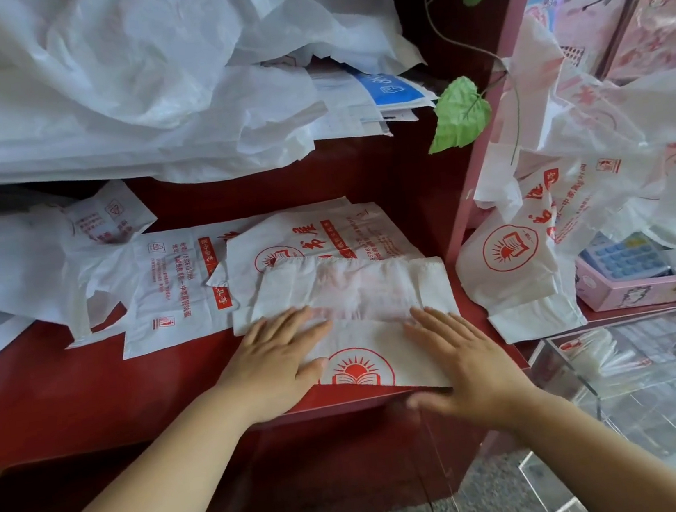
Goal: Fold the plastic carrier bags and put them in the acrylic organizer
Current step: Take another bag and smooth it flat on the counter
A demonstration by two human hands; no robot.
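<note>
Since the carrier bag (375,293) being worked is thin printed film, it is judged to be almost weightless, limp and slippery. A crease is unlikely to be kept unless it is pressed flat and the trapped air is stroked out. The bag is laid at the near edge of the red counter (67,399), on top of another flat bag (177,285), with a band apparently folded over so that red print shows faintly through it. The left grip (274,358) is spread flat on the bag's left side, fingers straight and nothing clasped. The right grip (466,363) is likewise laid open on the right side, its thumb hanging past the counter's edge (that part is blurred). Nothing is pinched by either. For the next fold, the film would best be taken at a doubled edge or a corner — two layers pinched together — because a single layer would stretch or slide away, and the other palm would be kept down as an anchor. The acrylic organizer (643,366) stands just beside the counter's right corner, lower down, and what look like folded bags can be made out inside it. More loose bags (514,267) are heaped to the right.
</note>
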